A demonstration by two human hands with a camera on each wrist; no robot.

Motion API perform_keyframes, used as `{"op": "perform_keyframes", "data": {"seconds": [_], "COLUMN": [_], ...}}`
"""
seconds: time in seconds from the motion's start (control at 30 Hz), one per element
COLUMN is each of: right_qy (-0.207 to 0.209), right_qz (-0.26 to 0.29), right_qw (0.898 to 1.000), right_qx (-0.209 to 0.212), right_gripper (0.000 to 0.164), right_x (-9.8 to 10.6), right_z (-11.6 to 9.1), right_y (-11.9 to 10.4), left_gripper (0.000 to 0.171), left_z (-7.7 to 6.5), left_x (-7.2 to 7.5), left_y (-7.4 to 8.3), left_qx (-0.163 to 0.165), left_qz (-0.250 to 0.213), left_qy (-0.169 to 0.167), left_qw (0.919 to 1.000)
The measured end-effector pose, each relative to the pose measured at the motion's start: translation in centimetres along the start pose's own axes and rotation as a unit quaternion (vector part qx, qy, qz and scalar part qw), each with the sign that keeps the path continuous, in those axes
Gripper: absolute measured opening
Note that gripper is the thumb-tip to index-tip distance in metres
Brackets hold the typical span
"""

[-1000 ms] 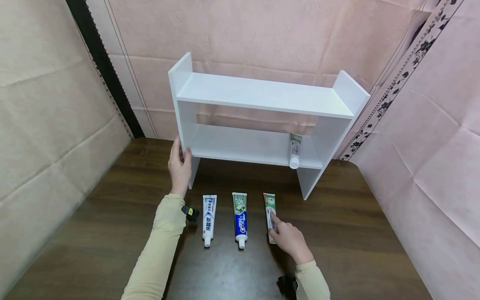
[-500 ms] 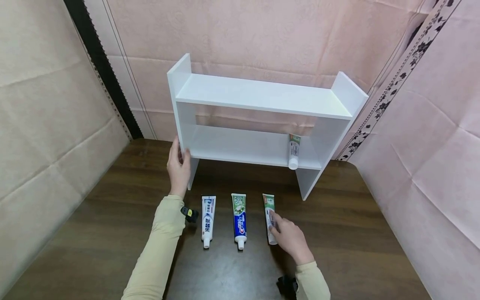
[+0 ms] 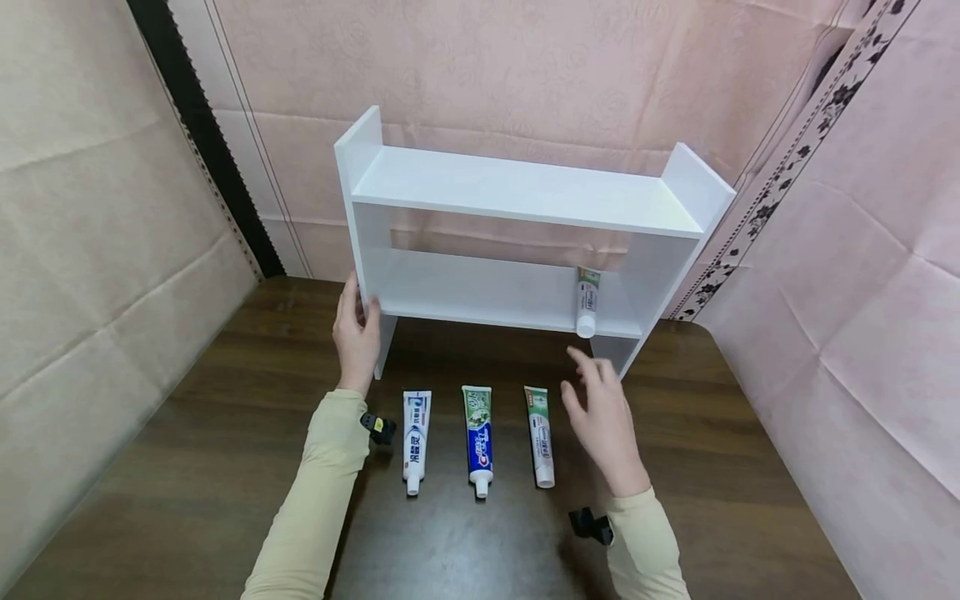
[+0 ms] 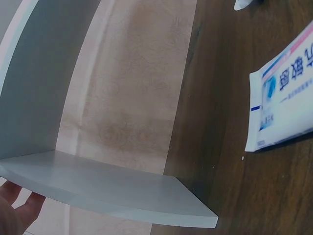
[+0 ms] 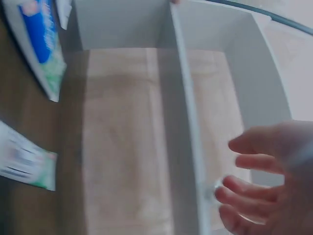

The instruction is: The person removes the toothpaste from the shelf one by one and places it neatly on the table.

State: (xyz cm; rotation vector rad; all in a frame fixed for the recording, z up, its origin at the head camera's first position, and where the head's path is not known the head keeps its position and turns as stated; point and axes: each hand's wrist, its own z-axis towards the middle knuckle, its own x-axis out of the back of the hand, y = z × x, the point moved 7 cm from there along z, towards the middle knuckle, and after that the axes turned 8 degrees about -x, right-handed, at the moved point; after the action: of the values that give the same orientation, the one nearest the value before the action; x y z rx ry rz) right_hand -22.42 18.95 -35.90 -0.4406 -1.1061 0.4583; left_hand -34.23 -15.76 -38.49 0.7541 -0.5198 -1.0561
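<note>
A small two-tier white shelf [image 3: 480, 287] stands on the table. My left hand [image 3: 356, 337] holds its left side panel, fingers along the outer face and thumb at the front edge. Fingers [image 4: 32, 208] show beside that panel in the left wrist view. My right hand [image 3: 606, 421], fingers spread and holding nothing, is in front of the shelf's right end. Just beyond its fingertips, a white-and-green toothpaste tube [image 3: 587, 304] lies on the lower tier, cap forward. A similar green-topped toothpaste tube [image 3: 540, 437] lies on the table left of the right hand.
Farther left on the table lie a blue-and-green toothpaste tube [image 3: 478, 437] and a white-and-blue toothpaste tube [image 3: 416, 437], caps toward me. Pale cloth [image 3: 510, 75] hangs behind the shelf and on both sides of the wooden table [image 3: 225, 467].
My right hand has left the green-topped tube on the table and moved up and right toward the shelf. The left hand stays on the side panel.
</note>
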Motion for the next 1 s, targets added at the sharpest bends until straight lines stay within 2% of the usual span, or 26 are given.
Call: {"op": "perform_keyframes", "data": {"seconds": [0.1,0.2,0.3,0.5,0.67,0.9,1.0], "right_qy": [0.046,0.066,0.053,0.009,0.014,0.078,0.087], "right_qz": [0.001,-0.010,-0.030,-0.072,-0.086,-0.080,-0.073], "right_qw": [0.999,0.998,0.998,0.997,0.995,0.993,0.993], "right_qx": [0.014,0.012,-0.002,-0.035,-0.051,-0.025,-0.027], "right_gripper": [0.050,0.051,0.051,0.053,0.049,0.035,0.030], "right_x": [1.6,2.6,2.6,1.1,-0.1,-0.2,-0.2], "right_z": [1.5,3.2,5.0,7.5,8.0,7.6,7.1], "right_y": [-0.8,-1.1,-1.1,-0.1,0.7,0.6,0.8], "left_gripper": [0.053,0.053,0.053,0.053,0.053,0.052,0.051], "left_z": [0.0,0.0,0.0,-0.1,-0.1,-0.1,-0.2], "left_x": [0.1,0.2,0.3,0.1,0.1,0.2,0.1], "left_y": [0.1,0.2,0.2,0.1,0.0,0.1,0.1], "left_qx": [-0.001,-0.002,-0.002,-0.001,-0.002,-0.006,-0.004], "left_qz": [0.003,0.007,0.010,0.015,0.013,0.019,0.022], "left_qy": [-0.001,0.000,0.002,-0.005,-0.008,-0.005,-0.005], "left_qw": [1.0000,1.0000,0.9999,0.9999,0.9999,0.9998,0.9997]}}
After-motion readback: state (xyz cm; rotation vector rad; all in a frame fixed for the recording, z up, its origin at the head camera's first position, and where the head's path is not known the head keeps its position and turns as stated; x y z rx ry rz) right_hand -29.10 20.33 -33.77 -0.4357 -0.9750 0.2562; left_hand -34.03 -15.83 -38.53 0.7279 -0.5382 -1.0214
